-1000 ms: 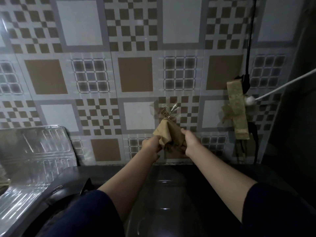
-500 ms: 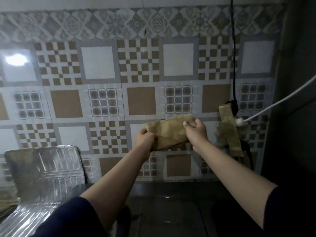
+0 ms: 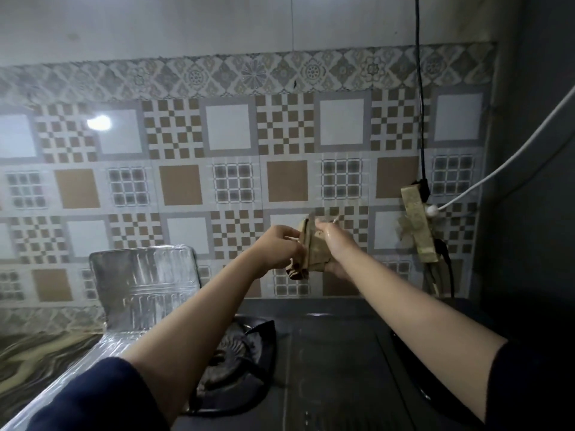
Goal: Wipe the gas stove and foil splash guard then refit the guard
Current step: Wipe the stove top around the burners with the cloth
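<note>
Dark navy sleeves (image 3: pixel 96 396) sit closest, pushed up over both bare forearms that reach out over the gas stove (image 3: pixel 336 368), a smooth, dark, faintly glossy top with a black cast pan support (image 3: pixel 239 365) ringing the left burner. Left of it, the foil splash guard (image 3: pixel 143 287) stands bent and crinkled, its embossed ribs catching the light, one panel upright near the wall and another sloping down beside a marbled countertop (image 3: pixel 37 356). Further out, both hands meet in mid-air over the back of the stove: the left hand (image 3: pixel 280 247) pinches a tan, limp, folded cloth (image 3: pixel 311 253) from its side with curled fingers, while the right hand (image 3: pixel 336 244) grips the same cloth, fingers wrapped behind it. The cloth hangs bunched between them, touching nothing else. Beyond stands the tiled wall (image 3: pixel 230 126), glossy squares of brown, white and grey checks under a patterned border. On its right, a grimy power strip (image 3: pixel 418 225) hangs slanted, with a black cable (image 3: pixel 418 88) above and a white cord (image 3: pixel 510 163) plugged in.
</note>
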Available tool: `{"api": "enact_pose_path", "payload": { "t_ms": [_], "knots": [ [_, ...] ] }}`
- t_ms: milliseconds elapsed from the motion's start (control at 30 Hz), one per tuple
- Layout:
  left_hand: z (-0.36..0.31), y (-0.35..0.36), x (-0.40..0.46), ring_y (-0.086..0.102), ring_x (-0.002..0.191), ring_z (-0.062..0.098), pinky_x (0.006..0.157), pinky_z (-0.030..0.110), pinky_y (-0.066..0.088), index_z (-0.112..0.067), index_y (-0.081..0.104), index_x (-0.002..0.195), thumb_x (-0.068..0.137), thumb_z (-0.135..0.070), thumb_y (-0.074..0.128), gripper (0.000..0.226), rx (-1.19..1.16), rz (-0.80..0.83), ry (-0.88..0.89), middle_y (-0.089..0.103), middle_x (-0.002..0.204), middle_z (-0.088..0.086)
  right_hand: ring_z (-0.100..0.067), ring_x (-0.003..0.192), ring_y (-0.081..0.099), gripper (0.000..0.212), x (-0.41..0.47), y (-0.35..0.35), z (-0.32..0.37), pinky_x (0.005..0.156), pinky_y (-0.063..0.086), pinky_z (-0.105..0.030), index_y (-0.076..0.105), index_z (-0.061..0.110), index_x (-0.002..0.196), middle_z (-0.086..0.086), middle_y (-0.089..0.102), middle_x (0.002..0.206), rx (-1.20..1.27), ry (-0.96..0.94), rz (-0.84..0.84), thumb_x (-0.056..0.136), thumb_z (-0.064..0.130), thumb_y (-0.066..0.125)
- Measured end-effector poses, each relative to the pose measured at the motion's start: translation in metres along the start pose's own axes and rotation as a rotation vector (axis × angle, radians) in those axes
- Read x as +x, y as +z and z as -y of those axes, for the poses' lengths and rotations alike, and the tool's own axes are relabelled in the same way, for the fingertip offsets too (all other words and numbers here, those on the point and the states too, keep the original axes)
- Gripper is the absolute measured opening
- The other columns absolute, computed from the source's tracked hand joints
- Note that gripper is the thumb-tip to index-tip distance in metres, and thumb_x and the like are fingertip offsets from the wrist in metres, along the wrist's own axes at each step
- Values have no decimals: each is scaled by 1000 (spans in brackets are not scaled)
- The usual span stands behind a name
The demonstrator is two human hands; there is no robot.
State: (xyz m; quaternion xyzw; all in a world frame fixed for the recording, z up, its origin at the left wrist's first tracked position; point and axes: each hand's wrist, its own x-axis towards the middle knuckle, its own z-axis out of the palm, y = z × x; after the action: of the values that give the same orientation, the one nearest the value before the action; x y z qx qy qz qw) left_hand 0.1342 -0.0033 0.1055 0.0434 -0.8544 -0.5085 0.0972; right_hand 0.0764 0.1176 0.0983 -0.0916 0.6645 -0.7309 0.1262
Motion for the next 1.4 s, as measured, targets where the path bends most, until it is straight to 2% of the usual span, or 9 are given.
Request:
{"api": "enact_pose_path", "payload": {
  "t_ms": [167, 267, 333, 500, 600, 800, 1100, 1200, 1400],
  "knots": [
    [18, -28, -50, 51, 115, 18, 95, 29, 39, -9, 66, 118, 86, 5, 47, 40, 41, -43, 71, 62, 118, 7, -30, 94, 67, 81, -30, 31, -17, 93, 51, -52, 62, 10, 108, -12, 70, 102, 67, 54, 38, 51, 63, 81],
    [35, -47, -80, 55, 114, 16, 102, 32, 41, -13, 70, 114, 85, 7, 45, 43, 38, -62, 80, 65, 117, 6, -30, 87, 63, 19, -67, 56, -20, 93, 49, -52, 60, 8, 87, -15, 65, 89, 156, 85, 68, 83, 23, 70],
    [48, -63, -100, 60, 108, 12, 95, 29, 46, -19, 74, 100, 86, 5, 51, 36, -58, -151, 97, 69, 114, 2, -29, 87, 61, 6, -80, 68, -24, 92, 49, -48, 58, 9, 82, -15, 62, 89, 166, 131, 12, 85, 13, 63],
    [75, -90, -143, 65, 93, 18, 72, 33, 55, -18, 70, 96, 87, -19, 68, 9, -198, -186, -88, 71, 99, 7, -21, 63, 54, 13, -114, 96, -37, 61, 48, -29, 57, 10, 76, -7, 55, 70, 164, 179, 28, 87, 13, 53],
    [83, -95, -169, 67, 86, 25, 83, 45, 58, -9, 70, 91, 86, -18, 70, 11, -236, -127, -145, 70, 90, 11, -19, 65, 52, 17, -135, 114, -50, 63, 45, -30, 57, 12, 75, -6, 54, 73, 77, 199, 53, 91, 18, 53],
    [84, -99, -204, 59, 63, 17, 61, 31, 52, -10, 61, 74, 73, -11, 74, 13, -25, -408, -67, 63, 72, 7, -19, 67, 55, 19, -171, 141, -65, 61, 49, -33, 54, 13, 88, -5, 57, 76, -20, 212, 184, 100, 20, 41],
    [92, -121, -240, 64, 77, 20, 70, 33, 56, -11, 65, 87, 81, -17, 74, 11, 154, -519, -2, 67, 85, 5, -19, 64, 65, 26, -180, 175, -75, 52, 58, -33, 55, 8, 112, -9, 66, 83, 36, 179, 173, 88, 12, 63],
    [111, -131, -249, 56, 75, 18, 69, 28, 46, -8, 68, 85, 87, -27, 68, 19, 314, -460, -37, 62, 78, 3, -27, 83, 68, 42, -171, 179, -79, 68, 60, -39, 57, 7, 116, -13, 68, 102, -47, 135, 84, 78, 15, 73],
    [165, -125, -266, 50, 125, 29, 100, 33, 42, -5, 50, 133, 90, -50, 57, 63, 791, -135, -272, 53, 136, 15, -28, 112, 55, 38, -154, 198, -97, 90, 44, -33, 47, 4, 126, -12, 56, 120, -594, -158, 130, 92, 19, 55]
  ]
}}
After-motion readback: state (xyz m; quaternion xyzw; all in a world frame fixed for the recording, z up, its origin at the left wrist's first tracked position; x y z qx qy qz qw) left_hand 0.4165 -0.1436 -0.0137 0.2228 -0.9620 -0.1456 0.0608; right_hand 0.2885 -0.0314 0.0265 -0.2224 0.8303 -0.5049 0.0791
